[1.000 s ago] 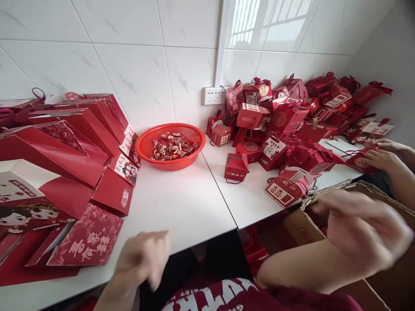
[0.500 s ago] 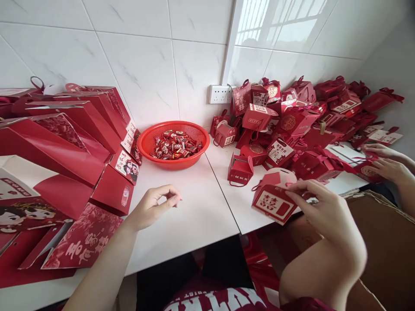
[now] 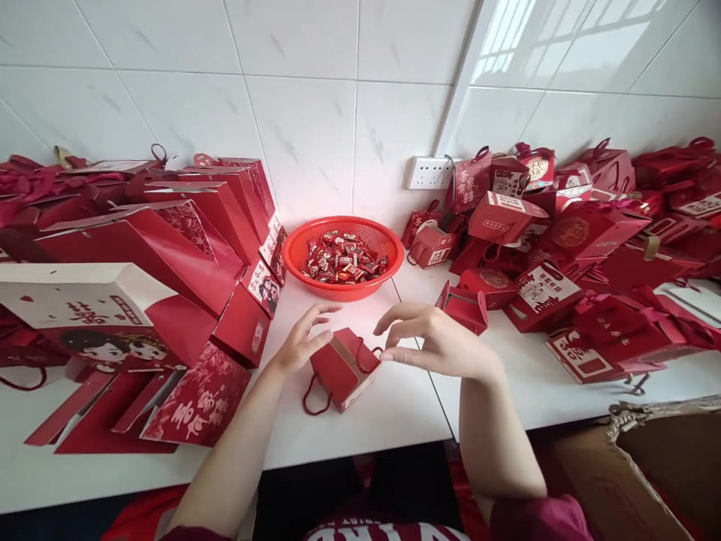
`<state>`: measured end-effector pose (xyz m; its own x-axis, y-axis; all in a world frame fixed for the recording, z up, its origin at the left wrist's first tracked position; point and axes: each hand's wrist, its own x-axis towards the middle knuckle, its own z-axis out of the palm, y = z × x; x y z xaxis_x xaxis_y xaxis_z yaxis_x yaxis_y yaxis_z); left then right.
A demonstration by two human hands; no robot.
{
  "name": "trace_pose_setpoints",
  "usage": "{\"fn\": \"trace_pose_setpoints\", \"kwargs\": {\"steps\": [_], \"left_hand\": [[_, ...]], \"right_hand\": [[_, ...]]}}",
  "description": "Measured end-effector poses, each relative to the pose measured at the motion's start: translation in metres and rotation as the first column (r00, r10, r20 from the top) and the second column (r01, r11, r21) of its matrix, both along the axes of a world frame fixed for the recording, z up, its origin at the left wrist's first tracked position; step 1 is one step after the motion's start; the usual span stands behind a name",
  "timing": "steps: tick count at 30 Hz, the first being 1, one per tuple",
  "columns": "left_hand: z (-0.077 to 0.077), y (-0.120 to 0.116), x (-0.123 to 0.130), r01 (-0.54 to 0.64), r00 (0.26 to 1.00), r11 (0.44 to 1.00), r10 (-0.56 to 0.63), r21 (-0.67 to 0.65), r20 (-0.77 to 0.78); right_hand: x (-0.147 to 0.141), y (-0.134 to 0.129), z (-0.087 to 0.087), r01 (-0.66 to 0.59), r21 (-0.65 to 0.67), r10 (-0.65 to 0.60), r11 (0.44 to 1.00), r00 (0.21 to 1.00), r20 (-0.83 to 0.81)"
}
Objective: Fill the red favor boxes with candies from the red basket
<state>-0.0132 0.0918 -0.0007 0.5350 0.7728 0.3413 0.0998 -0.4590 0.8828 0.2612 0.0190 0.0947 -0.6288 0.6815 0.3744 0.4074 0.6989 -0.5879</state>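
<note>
A small red gift box with dark red cord handles stands on the white table, between my two hands. My left hand is open at its upper left corner, fingers spread and curved. On the other side my right hand is open, palm down, its thumb tip close to a cord handle; whether it touches I cannot tell. Just behind the hands sits a red plastic basket of wrapped candies. An open red box stands behind my right wrist.
Red gift bags crowd the left side of the white table. Many red gift boxes are piled on the right. A cardboard box is at the lower right, and a power socket is on the tiled wall.
My right hand has moved left from the right side, where it held a red box. A red box now stands between my hands, and my left hand's fingers have spread. The view has turned left.
</note>
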Motion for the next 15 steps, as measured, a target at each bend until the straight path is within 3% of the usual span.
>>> {"fn": "trace_pose_setpoints", "kwargs": {"steps": [4, 8, 10, 12, 13, 15], "left_hand": [[-0.006, -0.004, 0.008, -0.008, 1.000, 0.999, 0.007, -0.047, -0.009], [-0.021, 0.001, 0.030, -0.292, 0.956, 0.956, 0.292, 0.009, 0.031], [-0.029, 0.003, 0.035, -0.456, 0.890, 0.882, 0.451, 0.118, 0.065], [-0.031, 0.000, 0.034, -0.533, 0.842, 0.789, 0.530, 0.306, 0.100], [-0.031, -0.002, 0.031, -0.517, 0.845, 0.750, 0.525, 0.413, 0.102], [-0.026, -0.009, 0.027, -0.368, 0.902, 0.720, 0.429, 0.589, 0.040]], "right_hand": [[-0.009, 0.019, -0.014, -0.074, -0.048, 0.070, 0.996, 0.994, -0.088], [-0.030, 0.042, -0.053, -0.085, -0.051, 0.080, 0.995, 0.993, -0.089], [-0.038, 0.048, -0.072, -0.019, -0.054, 0.010, 0.998, 0.988, -0.154], [-0.042, 0.050, -0.088, 0.056, -0.068, -0.071, 0.996, 0.967, -0.245], [-0.043, 0.049, -0.093, 0.088, -0.081, -0.108, 0.993, 0.951, -0.288], [-0.045, 0.049, -0.102, 0.120, -0.123, -0.157, 0.985, 0.919, -0.362]]}}
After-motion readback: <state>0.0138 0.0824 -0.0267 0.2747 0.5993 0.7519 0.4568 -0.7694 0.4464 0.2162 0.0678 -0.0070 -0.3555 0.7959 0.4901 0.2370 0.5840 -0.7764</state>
